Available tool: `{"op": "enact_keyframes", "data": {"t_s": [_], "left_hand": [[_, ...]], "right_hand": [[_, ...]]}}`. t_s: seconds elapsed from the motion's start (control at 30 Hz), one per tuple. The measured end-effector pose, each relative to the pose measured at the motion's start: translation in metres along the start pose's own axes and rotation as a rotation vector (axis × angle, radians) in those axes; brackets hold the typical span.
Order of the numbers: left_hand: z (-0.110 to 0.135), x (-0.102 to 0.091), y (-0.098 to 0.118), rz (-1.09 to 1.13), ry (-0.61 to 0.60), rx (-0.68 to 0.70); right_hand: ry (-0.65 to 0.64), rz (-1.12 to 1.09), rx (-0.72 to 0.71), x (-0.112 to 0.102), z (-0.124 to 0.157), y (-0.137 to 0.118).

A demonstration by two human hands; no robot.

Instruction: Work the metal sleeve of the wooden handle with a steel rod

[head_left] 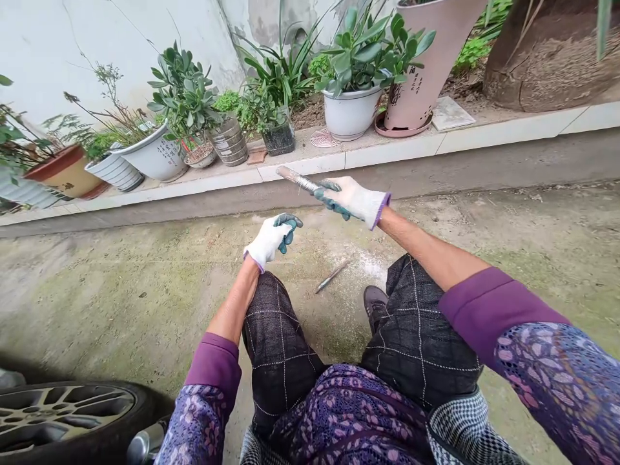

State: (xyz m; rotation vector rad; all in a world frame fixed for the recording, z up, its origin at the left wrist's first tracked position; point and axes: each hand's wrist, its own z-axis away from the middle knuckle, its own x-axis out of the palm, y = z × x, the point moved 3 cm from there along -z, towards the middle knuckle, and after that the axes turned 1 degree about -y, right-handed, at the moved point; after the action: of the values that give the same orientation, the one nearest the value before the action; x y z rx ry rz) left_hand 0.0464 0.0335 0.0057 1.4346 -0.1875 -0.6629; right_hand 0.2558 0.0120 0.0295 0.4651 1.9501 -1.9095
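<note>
Our right hand grips the rod; left hand curled, holding nothing. Slack grip could drop it onto our shoe.

Knitted cloth gloves, dull dusty metal rod, rough concrete ground.

The rod is blurred, so its surface cannot be read, and its near end is hidden inside the right hand. The left hand is curled; whether it holds anything cannot be told. The wheel is cut off by the bottom-left edge. The shoe is partly hidden behind the knee.
</note>
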Motion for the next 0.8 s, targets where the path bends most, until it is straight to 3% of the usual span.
{"op": "enact_keyframes", "data": {"t_s": [0.07, 0.13, 0.23, 0.33, 0.43, 0.53, 0.67, 0.8], "left_hand": [[-0.006, -0.005, -0.006, -0.062, 0.003, -0.027], [-0.008, -0.007, -0.008, -0.112, -0.018, -0.028], [-0.004, -0.004, -0.007, -0.194, -0.084, -0.011], [0.004, -0.001, -0.007, -0.278, -0.138, -0.065], [0.009, 0.0, -0.01, -0.243, -0.127, -0.129], [0.007, 0.002, -0.011, -0.147, -0.06, -0.106], [-0.005, 0.01, -0.007, -0.088, 0.021, -0.047], [-0.014, 0.012, -0.001, 0.021, 0.08, 0.006]], "right_hand": [[-0.186, -0.222, -0.014, 0.006, 0.017, -0.008], [-0.399, -0.284, -0.011, 0.011, 0.034, -0.01], [-0.671, -0.193, 0.054, 0.018, 0.052, 0.002], [-0.764, 0.084, 0.11, 0.028, 0.057, 0.024], [-0.628, 0.482, 0.076, 0.037, 0.048, 0.04], [-0.458, 0.683, 0.041, 0.039, 0.031, 0.041], [-0.195, 0.803, -0.003, 0.026, 0.007, 0.029], [-0.088, 0.769, -0.02, 0.02, -0.007, 0.016]]}}
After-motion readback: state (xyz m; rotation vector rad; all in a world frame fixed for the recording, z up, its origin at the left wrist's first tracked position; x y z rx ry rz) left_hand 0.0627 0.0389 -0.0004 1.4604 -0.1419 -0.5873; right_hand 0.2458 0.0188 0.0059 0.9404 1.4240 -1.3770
